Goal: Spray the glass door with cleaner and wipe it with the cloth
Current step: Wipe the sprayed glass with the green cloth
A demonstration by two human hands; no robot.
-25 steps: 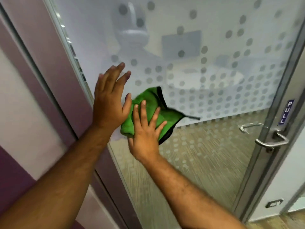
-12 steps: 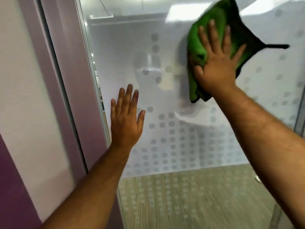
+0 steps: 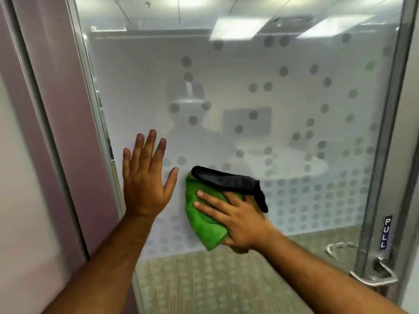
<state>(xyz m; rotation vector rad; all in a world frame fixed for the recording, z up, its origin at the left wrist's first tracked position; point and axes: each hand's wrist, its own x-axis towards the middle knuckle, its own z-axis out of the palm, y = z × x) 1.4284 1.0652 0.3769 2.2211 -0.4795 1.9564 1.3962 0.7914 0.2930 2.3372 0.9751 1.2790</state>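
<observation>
Pressing cloth (image 3: 204, 214) on glass door (image 3: 283, 137) (right hand (image 3: 240, 223) covers part)

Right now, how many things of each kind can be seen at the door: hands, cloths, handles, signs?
Hands: 2, the left hand flat on the glass and the right hand pressing the cloth
Cloths: 1, the green cloth with a black edge
Handles: 1, the metal handle
Signs: 1, the PULL sign
Total: 5
</observation>
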